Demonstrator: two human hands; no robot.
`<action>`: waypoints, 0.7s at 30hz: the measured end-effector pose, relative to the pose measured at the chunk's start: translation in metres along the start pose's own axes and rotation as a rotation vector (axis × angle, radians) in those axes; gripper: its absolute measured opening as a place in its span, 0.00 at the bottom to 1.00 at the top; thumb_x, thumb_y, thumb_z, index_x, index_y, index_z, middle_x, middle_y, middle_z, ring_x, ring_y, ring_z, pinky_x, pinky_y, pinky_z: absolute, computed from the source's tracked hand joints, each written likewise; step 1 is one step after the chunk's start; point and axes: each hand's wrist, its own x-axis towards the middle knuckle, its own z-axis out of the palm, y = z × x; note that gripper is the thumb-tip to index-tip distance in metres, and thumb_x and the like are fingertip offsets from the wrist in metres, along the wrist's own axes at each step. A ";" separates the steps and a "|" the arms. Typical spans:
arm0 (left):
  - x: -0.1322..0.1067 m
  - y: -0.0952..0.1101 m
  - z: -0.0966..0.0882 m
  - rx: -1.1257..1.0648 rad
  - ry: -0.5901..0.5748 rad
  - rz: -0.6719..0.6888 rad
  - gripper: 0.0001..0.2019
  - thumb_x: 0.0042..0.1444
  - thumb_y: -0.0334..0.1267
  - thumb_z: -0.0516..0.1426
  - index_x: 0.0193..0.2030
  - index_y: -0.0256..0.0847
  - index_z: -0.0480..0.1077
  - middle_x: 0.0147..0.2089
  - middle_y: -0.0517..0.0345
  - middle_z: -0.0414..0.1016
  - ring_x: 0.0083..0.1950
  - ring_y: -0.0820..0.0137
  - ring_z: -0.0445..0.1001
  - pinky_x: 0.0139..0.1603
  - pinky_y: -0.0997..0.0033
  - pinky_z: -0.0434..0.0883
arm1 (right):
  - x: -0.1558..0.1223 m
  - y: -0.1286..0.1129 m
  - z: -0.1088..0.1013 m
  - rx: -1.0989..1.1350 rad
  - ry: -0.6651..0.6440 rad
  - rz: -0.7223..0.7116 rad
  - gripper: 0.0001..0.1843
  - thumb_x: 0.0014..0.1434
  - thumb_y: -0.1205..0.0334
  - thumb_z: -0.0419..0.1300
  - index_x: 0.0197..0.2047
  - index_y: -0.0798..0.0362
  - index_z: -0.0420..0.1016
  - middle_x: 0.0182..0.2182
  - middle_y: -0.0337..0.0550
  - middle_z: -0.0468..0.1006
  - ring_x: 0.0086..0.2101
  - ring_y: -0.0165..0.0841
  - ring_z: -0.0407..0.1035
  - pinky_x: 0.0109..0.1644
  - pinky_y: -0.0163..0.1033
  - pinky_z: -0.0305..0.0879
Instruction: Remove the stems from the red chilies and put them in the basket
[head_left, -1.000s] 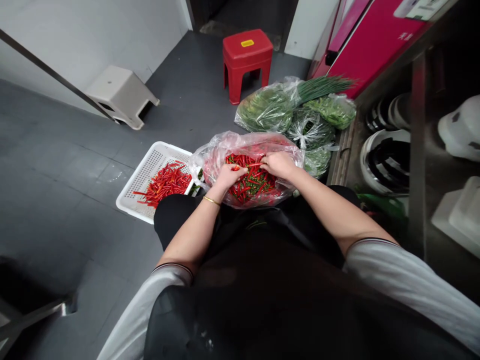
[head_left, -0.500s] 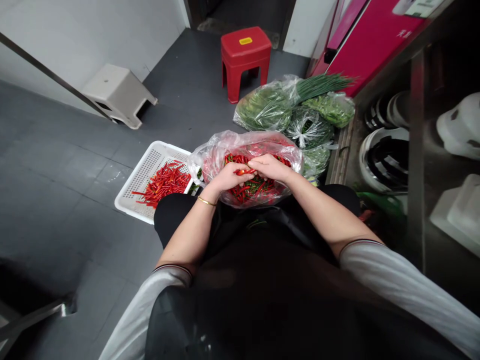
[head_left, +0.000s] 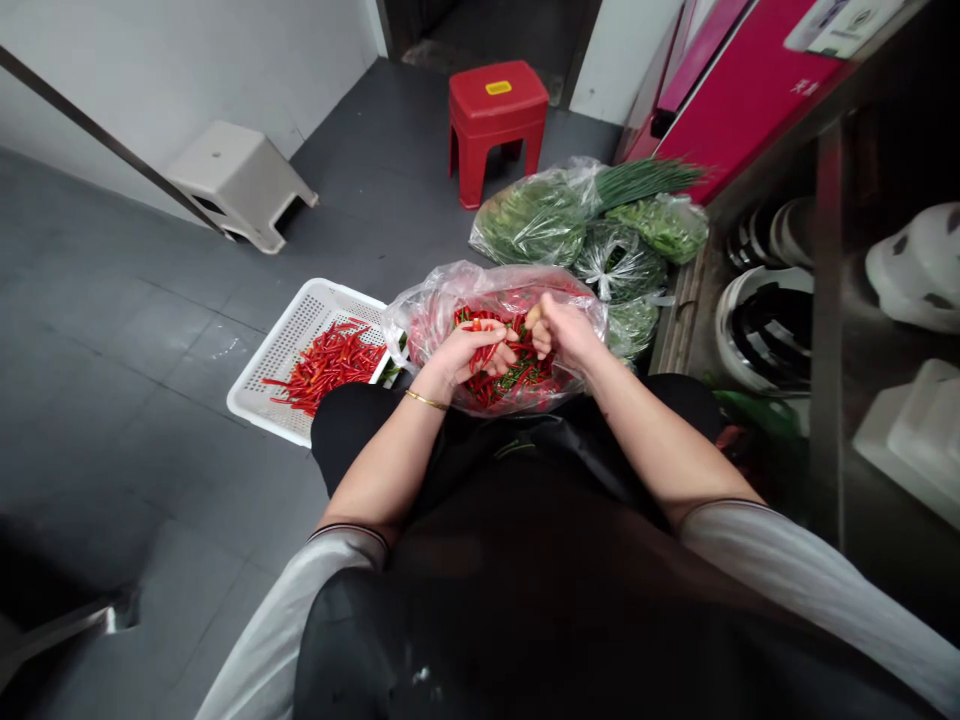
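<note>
The hands have parted; the left hand (head_left: 471, 352) cups chilies (head_left: 487, 353) pointing toward the clenched right hand (head_left: 561, 330).

Glossy clear plastic bag (head_left: 439, 300), perforated plastic basket (head_left: 296, 335)

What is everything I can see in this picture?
plastic bag: one, clear, before the knees
red chillies: many, green-stemmed, inside that bag
basket: one, white, floor at left
loose chillies: pile, red, in basket
red stool: one, floor far ahead
pale stool: one, floor far left
bags of greens: about four, clear, beside the cabinet
cabinet: one, pink, upper right
shelf: one, metal, right, holding bowls
bracelet: one, gold, left wrist
left hand: grips red chillies over the bag
right hand: closed, beside it
</note>
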 end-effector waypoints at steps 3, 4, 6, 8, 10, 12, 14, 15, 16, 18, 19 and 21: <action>0.003 -0.004 -0.007 -0.194 0.066 -0.036 0.09 0.57 0.37 0.58 0.41 0.33 0.70 0.35 0.45 0.80 0.35 0.66 0.80 0.35 0.69 0.76 | -0.003 0.009 -0.004 0.018 0.091 0.001 0.30 0.54 0.30 0.55 0.29 0.52 0.66 0.13 0.30 0.59 0.14 0.25 0.55 0.19 0.33 0.58; 0.004 -0.004 -0.008 -0.215 0.089 -0.030 0.09 0.57 0.36 0.57 0.41 0.32 0.70 0.36 0.44 0.81 0.36 0.65 0.80 0.38 0.68 0.76 | -0.005 0.011 -0.003 -0.043 0.096 -0.017 0.29 0.53 0.31 0.57 0.28 0.52 0.66 0.14 0.31 0.61 0.14 0.25 0.56 0.19 0.32 0.57; 0.004 -0.005 -0.006 -0.184 0.100 -0.019 0.09 0.57 0.36 0.58 0.41 0.32 0.71 0.35 0.44 0.81 0.33 0.67 0.80 0.36 0.69 0.75 | -0.006 0.013 0.003 -0.176 0.074 -0.051 0.27 0.54 0.33 0.57 0.27 0.52 0.65 0.14 0.31 0.62 0.15 0.25 0.57 0.20 0.32 0.56; 0.003 -0.004 -0.002 -0.089 0.080 -0.003 0.11 0.55 0.38 0.61 0.39 0.31 0.72 0.31 0.46 0.80 0.25 0.73 0.76 0.28 0.75 0.71 | -0.005 0.010 0.009 -0.240 0.020 -0.056 0.27 0.57 0.34 0.54 0.26 0.51 0.63 0.14 0.31 0.62 0.15 0.25 0.56 0.20 0.32 0.55; 0.001 -0.003 0.002 0.025 0.069 0.027 0.14 0.52 0.42 0.63 0.36 0.30 0.72 0.27 0.50 0.78 0.19 0.80 0.67 0.20 0.81 0.62 | -0.003 0.004 0.012 -0.270 -0.061 -0.049 0.27 0.59 0.36 0.51 0.26 0.52 0.63 0.15 0.32 0.62 0.16 0.25 0.55 0.20 0.32 0.54; -0.003 0.001 0.005 0.163 0.059 0.059 0.16 0.51 0.45 0.64 0.33 0.31 0.71 0.24 0.52 0.76 0.16 0.83 0.60 0.16 0.82 0.55 | -0.003 -0.003 0.013 -0.296 -0.151 -0.057 0.25 0.59 0.38 0.54 0.26 0.52 0.64 0.17 0.33 0.63 0.17 0.24 0.56 0.20 0.32 0.54; -0.008 0.006 0.008 0.332 0.025 0.090 0.17 0.50 0.46 0.65 0.31 0.32 0.70 0.23 0.54 0.75 0.16 0.83 0.60 0.16 0.81 0.55 | -0.006 -0.005 0.015 -0.232 -0.237 -0.048 0.24 0.57 0.39 0.58 0.25 0.52 0.63 0.17 0.32 0.63 0.17 0.24 0.56 0.20 0.31 0.54; -0.012 0.009 0.010 0.412 0.001 0.112 0.17 0.50 0.47 0.65 0.31 0.33 0.69 0.24 0.54 0.75 0.16 0.82 0.61 0.17 0.80 0.56 | -0.007 -0.004 0.018 -0.137 -0.270 -0.030 0.24 0.56 0.39 0.59 0.25 0.52 0.62 0.16 0.30 0.61 0.16 0.23 0.54 0.19 0.31 0.54; -0.015 0.012 0.012 0.472 -0.025 0.139 0.17 0.50 0.47 0.65 0.31 0.34 0.69 0.24 0.55 0.76 0.17 0.81 0.62 0.17 0.80 0.57 | -0.009 -0.001 0.020 -0.018 -0.288 -0.011 0.24 0.56 0.39 0.59 0.25 0.51 0.61 0.15 0.29 0.58 0.15 0.23 0.52 0.18 0.31 0.54; -0.023 0.019 0.016 0.506 -0.070 0.193 0.17 0.50 0.50 0.64 0.32 0.35 0.69 0.25 0.55 0.76 0.18 0.80 0.63 0.18 0.79 0.59 | -0.011 0.007 0.025 0.191 -0.250 0.000 0.25 0.55 0.37 0.59 0.25 0.49 0.57 0.14 0.26 0.52 0.14 0.23 0.48 0.18 0.31 0.55; -0.027 0.022 0.017 0.485 -0.087 0.211 0.18 0.50 0.51 0.63 0.33 0.35 0.70 0.25 0.55 0.76 0.18 0.80 0.63 0.18 0.78 0.58 | -0.011 0.012 0.025 0.233 -0.190 -0.011 0.26 0.56 0.37 0.58 0.25 0.49 0.55 0.14 0.25 0.50 0.14 0.23 0.47 0.18 0.32 0.56; -0.029 0.027 0.015 0.401 -0.083 0.230 0.21 0.50 0.55 0.62 0.34 0.36 0.70 0.25 0.54 0.75 0.17 0.80 0.61 0.17 0.77 0.56 | -0.008 0.023 0.021 0.107 -0.049 -0.044 0.25 0.59 0.37 0.54 0.25 0.49 0.56 0.15 0.27 0.51 0.15 0.25 0.50 0.21 0.32 0.58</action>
